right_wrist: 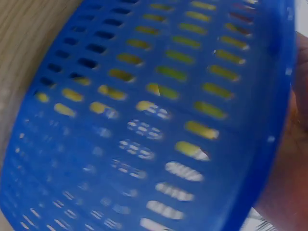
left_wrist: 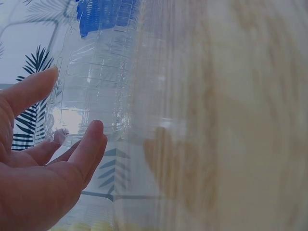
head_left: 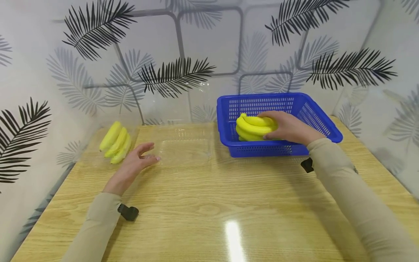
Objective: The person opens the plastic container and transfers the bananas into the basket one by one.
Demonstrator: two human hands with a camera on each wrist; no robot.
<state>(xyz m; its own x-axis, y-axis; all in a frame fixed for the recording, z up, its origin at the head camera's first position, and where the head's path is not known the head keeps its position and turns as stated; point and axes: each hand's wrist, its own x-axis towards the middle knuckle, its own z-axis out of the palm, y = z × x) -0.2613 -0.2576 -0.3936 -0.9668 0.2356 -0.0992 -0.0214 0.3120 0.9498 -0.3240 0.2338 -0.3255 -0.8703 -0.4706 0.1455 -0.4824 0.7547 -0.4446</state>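
Note:
My right hand (head_left: 289, 127) reaches into a blue plastic basket (head_left: 225, 136) and grips a bunch of yellow bananas (head_left: 252, 128) from its right side. In the right wrist view the basket's slotted wall (right_wrist: 120, 110) hides most of the bunch. My left hand (head_left: 135, 163) is at the left end of a clear plastic container (head_left: 184, 151), thumb and fingers spread, holding nothing. The left wrist view shows the fingers (left_wrist: 91, 144) beside the clear container (left_wrist: 91, 91); whether they touch it I cannot tell.
Left of my left hand, more bananas (head_left: 116, 142) lie in what looks like another clear container. The wooden table (head_left: 196, 211) meets a leaf-patterned backdrop (head_left: 209, 43) behind the containers. Black wrist cameras (head_left: 128, 212) are strapped to both sleeves.

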